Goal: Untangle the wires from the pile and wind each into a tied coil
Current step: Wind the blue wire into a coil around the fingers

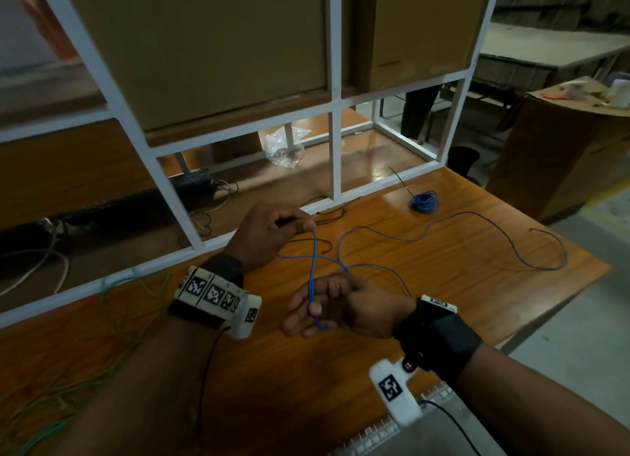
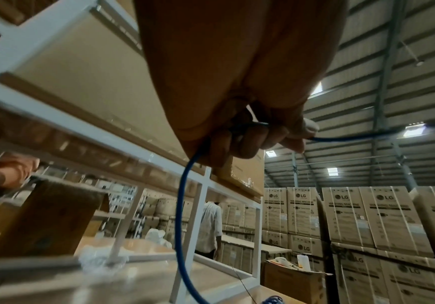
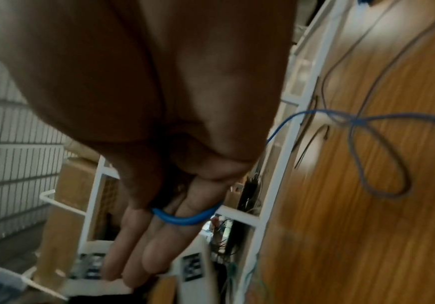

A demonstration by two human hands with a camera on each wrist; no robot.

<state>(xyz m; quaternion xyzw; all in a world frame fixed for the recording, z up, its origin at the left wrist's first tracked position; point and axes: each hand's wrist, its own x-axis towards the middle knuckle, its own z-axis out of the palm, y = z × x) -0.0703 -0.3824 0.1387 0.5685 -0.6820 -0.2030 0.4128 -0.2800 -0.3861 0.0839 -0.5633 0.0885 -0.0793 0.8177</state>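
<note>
Blue wire (image 1: 477,234) sprawled on wooden table (image 1: 341,370), pinched by left hand (image 1: 269,232), looped over right hand's (image 1: 327,305) straight fingers, warehouse boxes (image 2: 367,216) behind.

On the table (image 1: 443,285) lie one loose blue wire (image 1: 477,217), one tied blue coil (image 1: 423,201), some green wires (image 1: 119,319), count unclear, and one black wire (image 1: 327,217); two hands work.

Hidden and blurred parts

The thin blue wire (image 2: 182,216) vanishes inside curled fingers (image 2: 247,142) — the wooden table (image 3: 367,226) is smeared by motion blur.
</note>
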